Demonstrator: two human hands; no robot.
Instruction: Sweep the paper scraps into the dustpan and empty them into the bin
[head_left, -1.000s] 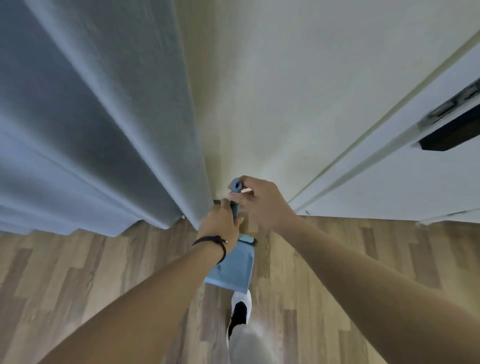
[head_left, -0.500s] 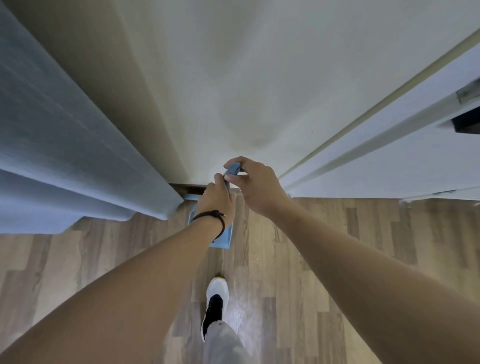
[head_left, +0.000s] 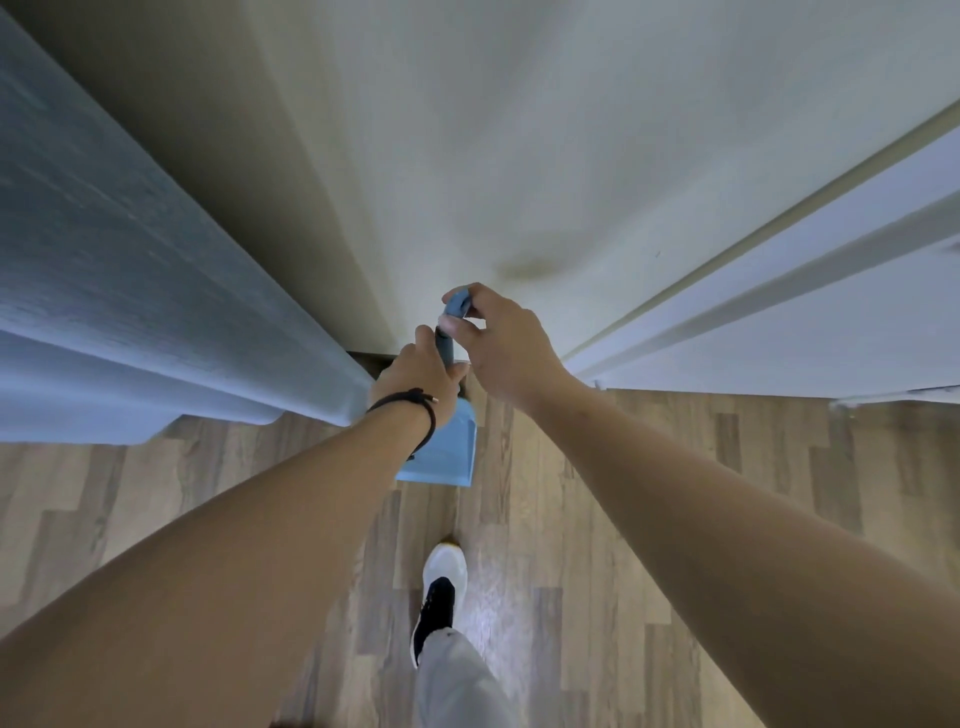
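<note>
A light blue dustpan (head_left: 445, 451) hangs upright just above the wooden floor, close to the wall, its pan facing me. My left hand (head_left: 415, 375), with a black band on the wrist, is shut around the grey-blue handle (head_left: 445, 349). My right hand (head_left: 501, 340) pinches the top end of that handle (head_left: 457, 304) between thumb and fingers. Whether a brush is clipped to the handle I cannot tell. No paper scraps and no bin show in the head view.
A grey-blue curtain (head_left: 130, 291) hangs at the left down to the wood-plank floor (head_left: 675, 519). A pale wall (head_left: 467, 156) is straight ahead and a white door or panel (head_left: 805, 332) at the right. My shoe (head_left: 440, 597) stands below the dustpan.
The view has shifted closer to the wall and the curtain has slid left. Both hands stay on the handle; the dustpan sits nearer the wall's foot than a second ago.
</note>
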